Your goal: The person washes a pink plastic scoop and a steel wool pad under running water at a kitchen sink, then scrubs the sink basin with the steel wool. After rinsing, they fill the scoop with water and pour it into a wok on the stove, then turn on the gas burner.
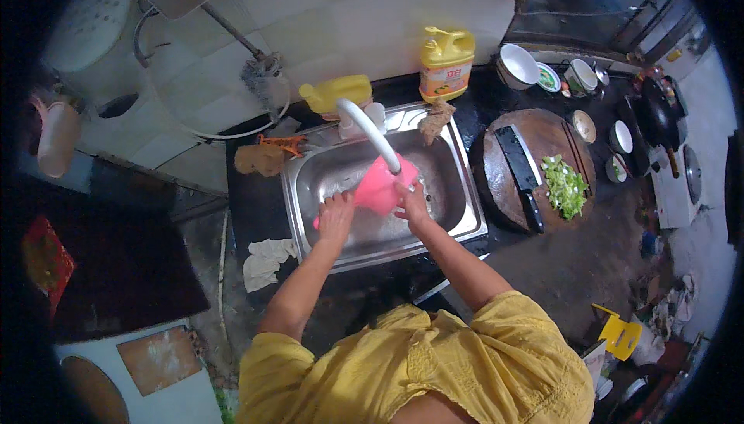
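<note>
A pink plastic ladle (378, 191) is in the stainless steel sink (325, 180), directly beneath the mouth of the white curved faucet (372, 133). My left hand (335, 215) is closed around its handle, whose pink tip pokes out on the far left side of the fingers. At the opposite side, my right hand (412, 203) grips the rim of the ladle's bowl. The faucet's end covers part of the bowl, and whether water is running is hard to make out.
Right of the sink, a round wooden chopping board (505, 156) carries a cleaver (517, 162), chopped greens (564, 185) and chopsticks (569, 139). Yellow detergent jugs (447, 66) stand behind. A brown sponge-like piece (436, 121) rests on the rim; a pale cloth (267, 261) lies left.
</note>
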`<move>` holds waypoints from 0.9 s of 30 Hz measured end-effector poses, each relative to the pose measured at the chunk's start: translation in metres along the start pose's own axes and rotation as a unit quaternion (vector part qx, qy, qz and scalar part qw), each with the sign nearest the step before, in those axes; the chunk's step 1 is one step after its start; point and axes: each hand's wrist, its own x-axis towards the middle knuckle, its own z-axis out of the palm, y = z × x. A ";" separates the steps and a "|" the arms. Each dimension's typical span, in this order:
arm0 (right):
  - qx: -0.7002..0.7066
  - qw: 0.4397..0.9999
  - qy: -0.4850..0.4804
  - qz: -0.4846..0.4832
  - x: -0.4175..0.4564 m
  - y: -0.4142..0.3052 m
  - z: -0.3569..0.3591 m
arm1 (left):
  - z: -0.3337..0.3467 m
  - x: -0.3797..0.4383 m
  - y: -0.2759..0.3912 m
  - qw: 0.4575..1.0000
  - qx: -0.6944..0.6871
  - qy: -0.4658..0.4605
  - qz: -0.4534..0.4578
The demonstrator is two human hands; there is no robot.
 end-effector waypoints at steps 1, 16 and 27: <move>-0.104 0.989 0.029 -0.098 -0.006 -0.008 0.008 | 0.004 -0.004 0.000 1.000 0.001 -0.016 0.008; -0.164 0.984 -0.023 -0.070 0.007 0.029 -0.054 | -0.014 0.037 0.030 0.900 -0.278 -0.322 -0.092; -0.434 0.899 -0.063 -0.005 -0.012 0.032 -0.012 | -0.018 -0.024 0.072 0.649 -0.598 -0.311 -0.353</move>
